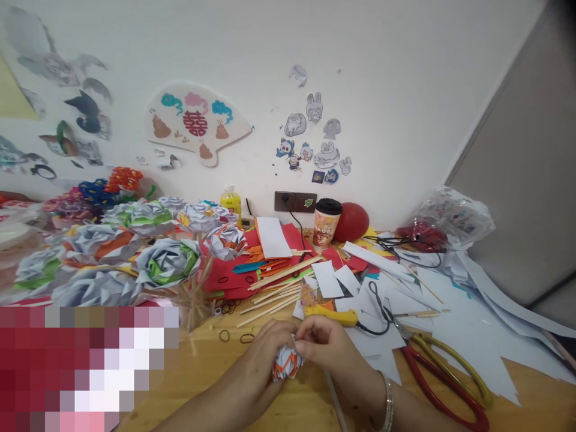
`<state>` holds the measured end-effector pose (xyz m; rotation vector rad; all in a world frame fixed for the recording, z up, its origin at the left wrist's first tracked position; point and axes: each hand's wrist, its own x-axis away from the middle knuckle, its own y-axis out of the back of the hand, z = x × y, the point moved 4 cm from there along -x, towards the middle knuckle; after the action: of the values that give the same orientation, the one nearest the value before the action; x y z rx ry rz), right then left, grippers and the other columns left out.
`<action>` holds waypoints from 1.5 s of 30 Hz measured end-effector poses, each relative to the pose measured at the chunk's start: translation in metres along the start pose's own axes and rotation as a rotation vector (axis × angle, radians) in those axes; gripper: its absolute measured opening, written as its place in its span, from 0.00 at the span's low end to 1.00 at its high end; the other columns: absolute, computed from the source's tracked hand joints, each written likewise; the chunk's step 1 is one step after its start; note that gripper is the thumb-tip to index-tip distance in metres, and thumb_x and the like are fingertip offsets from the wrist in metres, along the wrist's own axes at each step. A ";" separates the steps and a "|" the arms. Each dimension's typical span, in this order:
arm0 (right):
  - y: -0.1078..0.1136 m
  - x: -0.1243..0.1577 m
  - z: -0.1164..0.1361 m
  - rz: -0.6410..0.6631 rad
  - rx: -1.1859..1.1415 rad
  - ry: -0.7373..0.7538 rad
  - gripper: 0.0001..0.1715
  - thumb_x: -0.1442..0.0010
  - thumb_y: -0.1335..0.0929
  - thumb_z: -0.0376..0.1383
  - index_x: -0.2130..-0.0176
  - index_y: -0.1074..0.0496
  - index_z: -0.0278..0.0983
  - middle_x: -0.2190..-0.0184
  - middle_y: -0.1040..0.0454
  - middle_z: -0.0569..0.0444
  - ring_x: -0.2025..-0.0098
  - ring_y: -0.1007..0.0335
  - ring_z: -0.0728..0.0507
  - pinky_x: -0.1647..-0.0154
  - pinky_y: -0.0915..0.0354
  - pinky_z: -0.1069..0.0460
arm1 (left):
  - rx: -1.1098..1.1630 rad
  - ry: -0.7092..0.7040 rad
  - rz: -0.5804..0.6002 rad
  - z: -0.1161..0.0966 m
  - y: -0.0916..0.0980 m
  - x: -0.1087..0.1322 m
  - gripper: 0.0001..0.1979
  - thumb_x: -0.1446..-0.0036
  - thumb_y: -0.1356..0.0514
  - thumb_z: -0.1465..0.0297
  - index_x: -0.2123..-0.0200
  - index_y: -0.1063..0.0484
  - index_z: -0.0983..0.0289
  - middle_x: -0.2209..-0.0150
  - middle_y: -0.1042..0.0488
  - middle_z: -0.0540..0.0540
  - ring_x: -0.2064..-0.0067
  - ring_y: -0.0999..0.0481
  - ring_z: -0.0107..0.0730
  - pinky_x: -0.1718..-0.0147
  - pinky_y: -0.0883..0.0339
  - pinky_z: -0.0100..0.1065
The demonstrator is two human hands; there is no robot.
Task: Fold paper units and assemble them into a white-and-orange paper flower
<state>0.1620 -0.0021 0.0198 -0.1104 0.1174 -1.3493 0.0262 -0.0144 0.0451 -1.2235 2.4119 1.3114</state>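
Low over the wooden table, my left hand (pixel 258 363) wraps round a folded paper flower (pixel 287 363) in white and orange. My right hand (pixel 324 343) meets it from the other side, thumb and index finger pinched at the flower's upper right edge. The palm side of the left hand and part of the flower are hidden. Just beyond the hands lies a yellow glue gun (pixel 332 313) with a black cord. To the right of my right wrist are large scissors (pixel 443 372) with one red and one yellow handle.
Finished paper flowers (pixel 168 264) on sticks crowd the left. Wooden sticks (pixel 281 291), red paper (pixel 227 277) and black rubber bands (pixel 246 338) lie mid-table. Behind stand a lidded paper cup (pixel 326 225), a red balloon (pixel 353 222) and a yellow bottle (pixel 231 201). White paper sheets (pixel 477 324) cover the right.
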 end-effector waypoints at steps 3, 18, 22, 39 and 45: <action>-0.001 0.000 -0.001 -0.028 -0.076 -0.045 0.17 0.61 0.26 0.42 0.76 0.32 0.35 0.79 0.35 0.59 0.75 0.41 0.51 0.73 0.44 0.56 | 0.006 0.022 0.025 -0.001 0.000 0.000 0.21 0.51 0.48 0.83 0.55 0.42 0.59 0.55 0.34 0.57 0.54 0.33 0.35 0.56 0.36 0.34; -0.005 0.001 -0.006 -0.060 -0.191 -0.050 0.17 0.61 0.26 0.42 0.77 0.33 0.34 0.80 0.35 0.59 0.76 0.42 0.52 0.74 0.45 0.56 | 0.015 0.006 0.037 0.001 -0.002 -0.001 0.20 0.49 0.49 0.82 0.54 0.41 0.58 0.54 0.33 0.57 0.53 0.33 0.36 0.54 0.37 0.35; -0.007 0.001 -0.008 -0.059 -0.218 -0.063 0.17 0.60 0.26 0.42 0.78 0.34 0.34 0.81 0.36 0.60 0.77 0.42 0.52 0.75 0.45 0.56 | 0.016 -0.004 0.027 0.002 -0.002 -0.001 0.18 0.48 0.48 0.80 0.55 0.41 0.59 0.54 0.33 0.58 0.53 0.33 0.37 0.55 0.36 0.36; -0.007 0.001 -0.005 -0.024 -0.204 -0.010 0.19 0.58 0.27 0.42 0.70 0.34 0.35 0.80 0.38 0.62 0.78 0.44 0.53 0.76 0.48 0.57 | -0.028 -0.022 0.038 -0.008 -0.001 0.001 0.16 0.48 0.48 0.81 0.58 0.42 0.58 0.54 0.33 0.57 0.52 0.33 0.35 0.54 0.35 0.34; -0.007 0.001 -0.004 -0.056 -0.192 -0.071 0.18 0.58 0.27 0.42 0.70 0.34 0.35 0.79 0.37 0.61 0.77 0.42 0.52 0.74 0.47 0.56 | -0.050 -0.018 0.054 -0.008 -0.003 0.001 0.21 0.47 0.49 0.81 0.52 0.45 0.58 0.54 0.34 0.58 0.51 0.34 0.36 0.53 0.37 0.35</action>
<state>0.1547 -0.0045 0.0165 -0.3249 0.1853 -1.3862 0.0304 -0.0221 0.0478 -1.1610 2.4295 1.3998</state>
